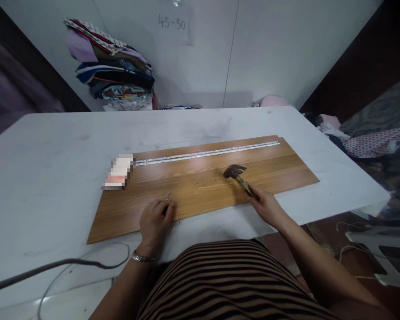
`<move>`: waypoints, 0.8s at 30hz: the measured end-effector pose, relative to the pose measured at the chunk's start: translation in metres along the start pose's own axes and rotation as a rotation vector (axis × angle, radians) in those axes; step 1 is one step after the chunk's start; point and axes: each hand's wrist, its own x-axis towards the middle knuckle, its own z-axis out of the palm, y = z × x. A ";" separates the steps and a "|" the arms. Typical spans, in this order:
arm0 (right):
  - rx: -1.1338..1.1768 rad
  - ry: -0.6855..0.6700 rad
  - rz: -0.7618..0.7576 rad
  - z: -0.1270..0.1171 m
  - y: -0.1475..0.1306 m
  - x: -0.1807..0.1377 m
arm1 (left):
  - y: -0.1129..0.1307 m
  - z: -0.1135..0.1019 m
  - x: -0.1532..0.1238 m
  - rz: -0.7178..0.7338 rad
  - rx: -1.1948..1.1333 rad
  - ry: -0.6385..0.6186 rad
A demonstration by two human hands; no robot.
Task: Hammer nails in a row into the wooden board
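A brown wood-grain board (253, 164) lies on the white table. My right hand (268, 209) is closed around the handle of a claw hammer (235, 171), whose rusty head is above the middle of the board. Left of the head runs a row of small dark marks (209, 181), perhaps nails or holes. My left hand (156, 218) rests at the board's near edge with its fingers curled. What it holds, if anything, is hidden. Just past those fingers are thin metal pieces (168, 194) that look like nails. Two silvery strips (206, 153) lie along the far side of the board.
A blurred-out, pale box-shaped thing (119, 171) sits at the board's left corner. A dark cable (69, 262) crosses the table's (53, 178) left front. Folded cloths (116, 66) are stacked by the wall. A white plastic stool (383, 244) stands at the right.
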 end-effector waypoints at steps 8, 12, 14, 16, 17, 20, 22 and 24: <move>-0.004 -0.024 0.004 0.002 0.002 0.001 | -0.001 0.001 0.000 0.000 0.023 -0.005; 0.009 -0.014 -0.010 0.001 0.001 0.000 | -0.002 0.001 0.000 0.023 0.016 0.015; 0.017 -0.012 -0.010 0.000 0.000 0.000 | -0.003 0.001 0.000 0.026 0.011 0.017; 0.017 -0.018 -0.005 0.000 -0.001 0.000 | -0.003 0.002 0.000 0.023 0.017 0.015; 0.016 -0.021 -0.004 0.000 -0.001 0.001 | -0.003 0.002 0.000 0.020 0.020 0.013; 0.021 -0.029 -0.009 0.002 0.001 0.001 | -0.003 0.002 0.000 0.013 0.016 0.014; 0.024 -0.022 -0.009 0.002 0.002 0.000 | -0.002 0.002 0.000 0.013 0.016 0.016; 0.021 -0.006 -0.005 0.003 0.003 0.000 | -0.002 0.002 0.000 0.013 0.025 0.018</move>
